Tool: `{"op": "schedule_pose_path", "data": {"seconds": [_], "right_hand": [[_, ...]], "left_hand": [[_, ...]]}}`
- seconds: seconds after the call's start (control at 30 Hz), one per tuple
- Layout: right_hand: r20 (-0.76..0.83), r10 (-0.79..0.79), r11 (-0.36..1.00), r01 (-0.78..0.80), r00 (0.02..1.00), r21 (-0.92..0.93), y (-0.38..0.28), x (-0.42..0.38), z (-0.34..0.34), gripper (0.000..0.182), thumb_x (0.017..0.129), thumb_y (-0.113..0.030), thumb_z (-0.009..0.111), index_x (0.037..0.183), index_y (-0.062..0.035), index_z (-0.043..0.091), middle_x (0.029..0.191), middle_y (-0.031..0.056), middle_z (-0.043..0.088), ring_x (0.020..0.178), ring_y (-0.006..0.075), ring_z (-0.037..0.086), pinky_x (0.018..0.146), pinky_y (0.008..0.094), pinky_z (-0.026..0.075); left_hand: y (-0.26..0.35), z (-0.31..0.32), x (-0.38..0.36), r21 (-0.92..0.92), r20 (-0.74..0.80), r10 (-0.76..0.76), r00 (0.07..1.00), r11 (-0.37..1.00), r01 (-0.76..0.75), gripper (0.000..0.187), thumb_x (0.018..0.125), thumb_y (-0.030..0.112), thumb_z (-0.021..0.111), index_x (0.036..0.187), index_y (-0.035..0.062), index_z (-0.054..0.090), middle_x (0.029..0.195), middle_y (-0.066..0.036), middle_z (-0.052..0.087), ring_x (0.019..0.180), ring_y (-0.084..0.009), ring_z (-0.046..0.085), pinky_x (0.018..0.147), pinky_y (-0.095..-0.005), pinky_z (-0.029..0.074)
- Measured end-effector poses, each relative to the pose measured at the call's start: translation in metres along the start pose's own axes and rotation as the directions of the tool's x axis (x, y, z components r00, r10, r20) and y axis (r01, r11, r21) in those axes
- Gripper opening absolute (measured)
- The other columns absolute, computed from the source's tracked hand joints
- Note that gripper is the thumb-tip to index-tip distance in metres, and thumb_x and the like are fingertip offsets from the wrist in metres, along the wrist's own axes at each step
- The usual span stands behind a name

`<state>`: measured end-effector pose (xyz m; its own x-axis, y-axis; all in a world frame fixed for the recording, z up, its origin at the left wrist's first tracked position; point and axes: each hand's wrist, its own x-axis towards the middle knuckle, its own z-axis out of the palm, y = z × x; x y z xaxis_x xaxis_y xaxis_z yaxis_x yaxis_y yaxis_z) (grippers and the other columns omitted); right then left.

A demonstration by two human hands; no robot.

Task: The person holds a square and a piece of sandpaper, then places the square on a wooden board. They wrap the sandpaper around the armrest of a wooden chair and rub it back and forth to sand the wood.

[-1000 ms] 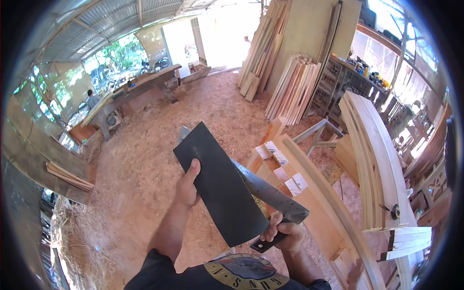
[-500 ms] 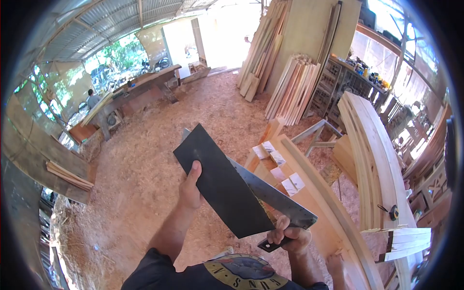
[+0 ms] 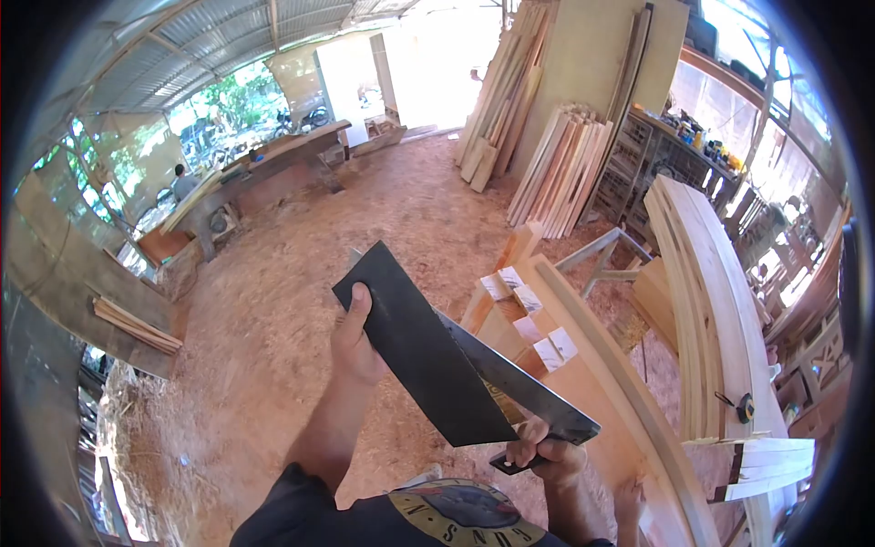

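Note:
A hand saw (image 3: pixel 533 390) lies slantwise before me, its grey blade widening toward the black handle (image 3: pixel 515 462). My right hand (image 3: pixel 551 453) is closed around that handle, close to my chest. A flat black rectangular sheet (image 3: pixel 427 351), like a blade cover, overlaps much of the blade, and a bit of metal shows past its far corner. My left hand (image 3: pixel 358 342) grips the sheet near its far left end, thumb on top and fingers hidden beneath. To the right of the saw sit pale wooden blocks (image 3: pixel 554 349) on a long timber piece (image 3: pixel 602 401).
Curved stacked boards (image 3: pixel 706 301) stand at right with a tape measure (image 3: pixel 746 407) on them. Planks (image 3: pixel 561 169) lean at the back by a shelf (image 3: pixel 643 155). A long workbench (image 3: pixel 273 164) is at far left, with a person (image 3: pixel 185 182) beyond it. Sawdust covers the floor (image 3: pixel 264 301).
The sheet has turned slightly and its lower end sits a little higher. Both hands keep their hold. The whole view has shifted slightly.

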<state>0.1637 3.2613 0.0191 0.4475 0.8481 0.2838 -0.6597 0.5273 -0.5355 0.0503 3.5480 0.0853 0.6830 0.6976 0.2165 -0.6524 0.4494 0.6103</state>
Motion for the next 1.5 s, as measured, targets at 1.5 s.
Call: {"op": "schedule_pose_path", "data": {"seconds": [1.5], "right_hand": [[-0.096, -0.090, 0.988, 0.077, 0.991, -0.137, -0.011, -0.010, -0.008, 0.021, 0.072, -0.006, 0.054, 0.089, 0.0040, 0.059, 0.068, 0.0161, 0.057, 0.059, 0.0266, 0.056, 0.062, 0.0416, 0.051]], "left_hand": [[-0.049, -0.001, -0.002, 0.290, -0.176, 0.141, 0.974, 0.953, -0.086, 0.033, 0.099, 0.029, 0.065, 0.117, 0.0024, 0.064, 0.111, -0.008, 0.069, 0.096, -0.0186, 0.068, 0.084, -0.0314, 0.057]]}}
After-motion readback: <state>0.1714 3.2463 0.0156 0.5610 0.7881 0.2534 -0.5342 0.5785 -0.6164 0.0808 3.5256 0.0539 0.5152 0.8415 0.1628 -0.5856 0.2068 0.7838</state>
